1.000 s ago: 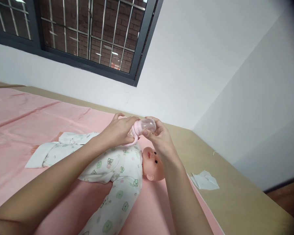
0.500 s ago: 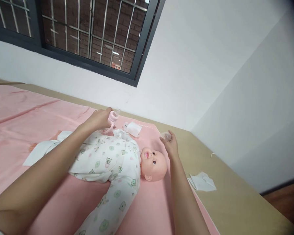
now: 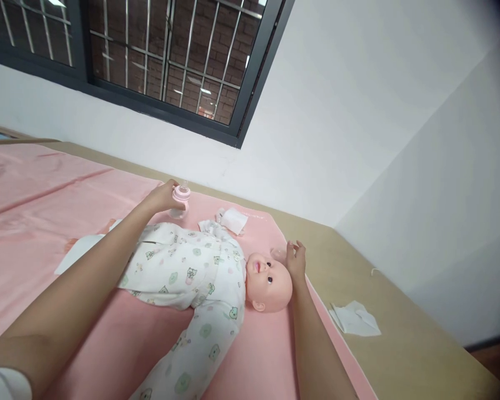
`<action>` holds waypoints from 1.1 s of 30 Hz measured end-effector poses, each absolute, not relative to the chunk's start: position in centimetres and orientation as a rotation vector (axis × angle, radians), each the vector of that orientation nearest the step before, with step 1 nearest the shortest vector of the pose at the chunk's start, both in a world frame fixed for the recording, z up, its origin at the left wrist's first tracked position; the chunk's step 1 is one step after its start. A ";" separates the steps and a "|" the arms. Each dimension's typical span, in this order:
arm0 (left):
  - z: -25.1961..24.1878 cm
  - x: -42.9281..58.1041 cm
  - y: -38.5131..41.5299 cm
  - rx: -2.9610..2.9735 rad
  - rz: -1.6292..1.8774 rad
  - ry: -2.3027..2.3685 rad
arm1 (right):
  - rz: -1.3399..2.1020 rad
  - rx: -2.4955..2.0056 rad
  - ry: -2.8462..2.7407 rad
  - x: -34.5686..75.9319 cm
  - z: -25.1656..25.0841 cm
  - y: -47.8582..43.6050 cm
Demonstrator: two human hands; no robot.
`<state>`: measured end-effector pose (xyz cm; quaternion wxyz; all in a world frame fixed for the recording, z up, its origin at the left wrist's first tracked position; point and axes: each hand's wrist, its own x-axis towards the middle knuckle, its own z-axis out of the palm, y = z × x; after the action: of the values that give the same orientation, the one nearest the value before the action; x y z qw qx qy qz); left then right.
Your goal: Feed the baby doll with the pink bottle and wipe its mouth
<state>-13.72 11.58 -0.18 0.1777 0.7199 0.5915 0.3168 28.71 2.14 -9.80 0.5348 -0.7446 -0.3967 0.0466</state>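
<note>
My left hand (image 3: 163, 196) is closed around a pink-and-clear baby bottle (image 3: 181, 195). The bottle stands upright, its clear nipple pointing up, just beyond the doll's body. A baby doll (image 3: 269, 283) in a white patterned outfit (image 3: 191, 266) lies face up, head toward the right. Beside the top of its head, my right hand (image 3: 297, 260) has its fingers apart and holds nothing. Left of those fingers, a clear bottle cap (image 3: 278, 254) rests on the pink mat (image 3: 258, 344); whether a fingertip still touches it is hard to see.
A white tissue (image 3: 235, 220) lies by the doll's far sleeve. Another folded white tissue (image 3: 356, 319) is on the wooden surface (image 3: 404, 328) at the right. The wall (image 3: 291, 166) and a barred window (image 3: 166, 61) rise behind.
My right hand has lowered the clear cap onto the mat and let go of it. My left hand has moved left with the bottle, which has turned from tilted to upright.
</note>
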 end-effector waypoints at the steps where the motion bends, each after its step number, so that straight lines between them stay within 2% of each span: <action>1: -0.5 -13.8 11.9 2.001 0.902 1.633 | 0.113 -1.771 -0.950 28.8 -9.8 2.2; 5: -1.8 -14.3 12.9 1.902 0.836 1.543 | 0.118 -1.783 -0.963 28.9 -10.2 2.2; 13: -2.0 -13.6 12.6 1.939 0.477 1.741 | 0.096 -1.752 -0.961 29.1 -11.0 2.1; 23: -1.1 -13.6 12.0 2.083 0.333 1.754 | 0.098 -1.757 -0.968 29.5 -11.2 2.2; 33: 0.6 -13.9 10.9 2.121 0.241 1.891 | -0.289 -1.599 -1.046 28.0 -9.6 0.7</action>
<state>-13.88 10.93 0.62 0.1445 0.7359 0.6562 0.0836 27.97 0.71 -9.64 0.5685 -0.6807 -0.4453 -0.1232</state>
